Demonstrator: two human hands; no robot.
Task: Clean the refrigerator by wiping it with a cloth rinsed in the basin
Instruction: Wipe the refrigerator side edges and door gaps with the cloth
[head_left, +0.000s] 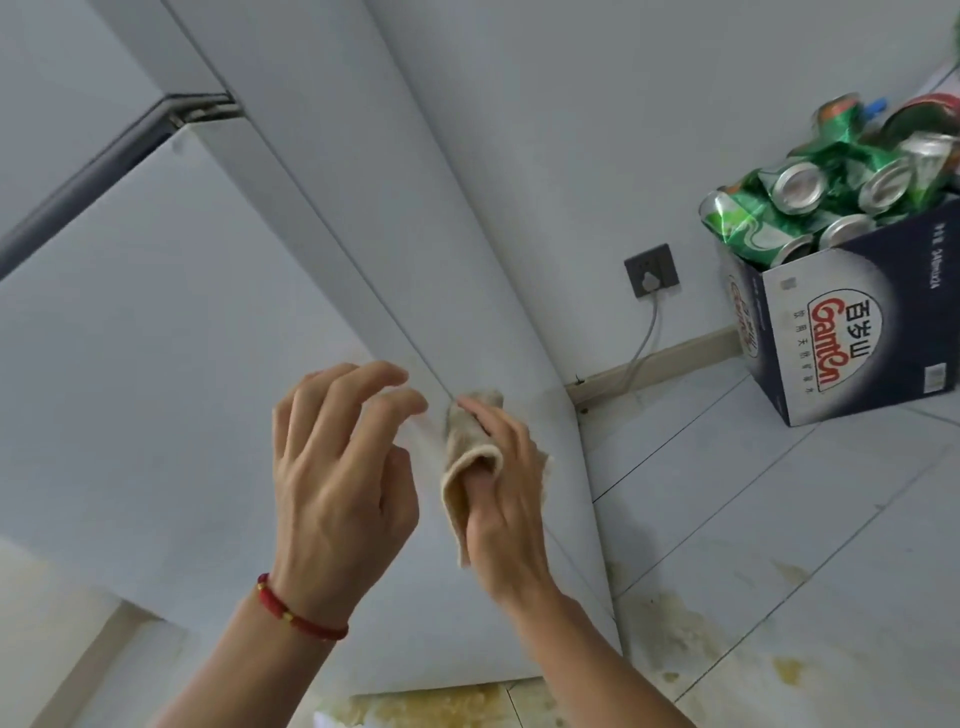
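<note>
Head view: the cloth (470, 457) is gripped by the right hand (501, 499) at six o'clock of the refrigerator (218, 322) corner and is best dragged firmly along the seam, the left hand (337, 467) held loose and empty.

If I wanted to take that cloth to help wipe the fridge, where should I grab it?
Probably pinch the cloth by the loose flap hanging at its lower left, coming from the left. The right hand has fingers tucked inside the fold, pressing it against the refrigerator, so the rest is covered. The left hand hovers beside it, holding nothing.
</note>
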